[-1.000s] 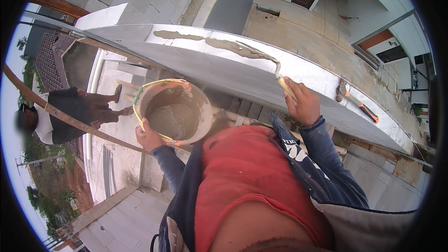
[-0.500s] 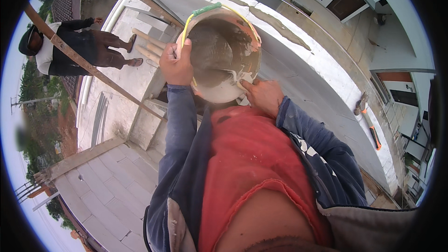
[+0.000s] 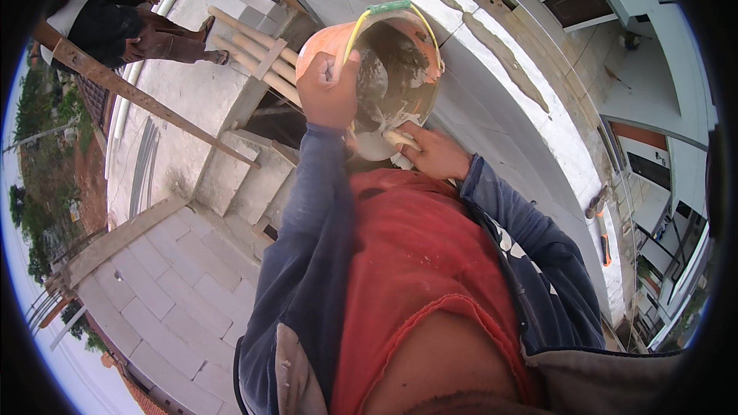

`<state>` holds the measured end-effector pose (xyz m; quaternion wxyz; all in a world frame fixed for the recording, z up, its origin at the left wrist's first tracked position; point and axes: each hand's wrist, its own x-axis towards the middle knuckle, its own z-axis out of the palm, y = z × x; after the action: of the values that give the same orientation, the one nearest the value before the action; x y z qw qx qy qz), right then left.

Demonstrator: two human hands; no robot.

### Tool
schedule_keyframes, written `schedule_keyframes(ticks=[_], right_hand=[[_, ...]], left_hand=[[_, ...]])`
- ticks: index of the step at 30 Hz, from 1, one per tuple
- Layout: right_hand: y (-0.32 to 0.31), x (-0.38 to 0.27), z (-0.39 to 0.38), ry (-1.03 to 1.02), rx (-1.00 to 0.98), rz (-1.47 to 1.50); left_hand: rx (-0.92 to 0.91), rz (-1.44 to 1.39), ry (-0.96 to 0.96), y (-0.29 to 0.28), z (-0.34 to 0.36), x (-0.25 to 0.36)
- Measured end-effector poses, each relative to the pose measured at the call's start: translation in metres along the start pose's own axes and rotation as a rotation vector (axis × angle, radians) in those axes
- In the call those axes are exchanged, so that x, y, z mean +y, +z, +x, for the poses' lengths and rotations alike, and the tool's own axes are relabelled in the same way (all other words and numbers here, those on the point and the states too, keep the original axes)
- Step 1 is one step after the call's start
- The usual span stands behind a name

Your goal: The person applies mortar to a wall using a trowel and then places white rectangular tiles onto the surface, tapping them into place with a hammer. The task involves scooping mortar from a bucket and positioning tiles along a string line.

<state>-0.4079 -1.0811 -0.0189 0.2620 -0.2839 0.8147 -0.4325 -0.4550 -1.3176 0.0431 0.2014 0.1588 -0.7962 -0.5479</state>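
Note:
An orange bucket (image 3: 314, 48) with a yellow wire handle and green grip (image 3: 390, 7) is tilted toward the right in front of my chest. Grey wet mortar (image 3: 388, 58) coats its inside. My left hand (image 3: 330, 91) is closed on the bucket's left rim, beside the wire handle. At the near rim, my right hand (image 3: 435, 151) is wrapped around the pale handle of a trowel (image 3: 400, 138); its blade is hidden in the bucket. Beyond the bucket, a strip of mortar (image 3: 503, 60) lies along the top of a white block wall (image 3: 569, 134).
A hammer (image 3: 601, 227) with an orange-and-black grip rests on the wall top at right. Another person (image 3: 115, 27) stands at upper left. A wooden beam (image 3: 146, 96) slants across the left side, near bamboo poles (image 3: 254, 50) and a lower block wall (image 3: 181, 284).
The bucket has shifted right and tipped, showing more of its orange outer side. My left hand moved right with it. More of the trowel's handle shows in my right hand.

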Motion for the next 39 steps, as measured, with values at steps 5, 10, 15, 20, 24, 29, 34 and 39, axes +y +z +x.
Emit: schedule_keyframes(ticks=[5,10,15,20,24,29,34,39], right_hand=[[-0.006,0.001,0.055,0.538,-0.374,0.926],[-0.003,-0.017,0.072,0.594,-0.422,1.279],[-0.023,-0.045,0.073,0.474,-0.356,1.391],[-0.051,-0.065,0.086,0.319,-0.087,1.330],[-0.044,-0.062,0.121,0.144,0.264,1.220],[-0.020,-0.054,0.243,-0.084,0.592,1.189],[0.009,-0.076,0.393,-0.048,0.941,0.882],[0.059,-0.088,0.477,-0.049,1.216,0.447]], left_hand=[[0.010,-0.047,-0.054,-0.017,0.015,-0.014],[0.148,-0.121,-0.149,-0.065,0.042,-0.048],[0.357,-0.259,-0.252,-0.106,0.045,-0.103],[0.432,-0.258,-0.377,-0.130,0.044,-0.148],[0.458,-0.186,-0.497,-0.141,0.032,-0.192],[0.440,-0.002,-0.594,-0.156,0.005,-0.251],[0.498,0.078,-0.707,-0.187,-0.041,-0.284],[0.524,0.324,-0.840,-0.236,-0.107,-0.339]])
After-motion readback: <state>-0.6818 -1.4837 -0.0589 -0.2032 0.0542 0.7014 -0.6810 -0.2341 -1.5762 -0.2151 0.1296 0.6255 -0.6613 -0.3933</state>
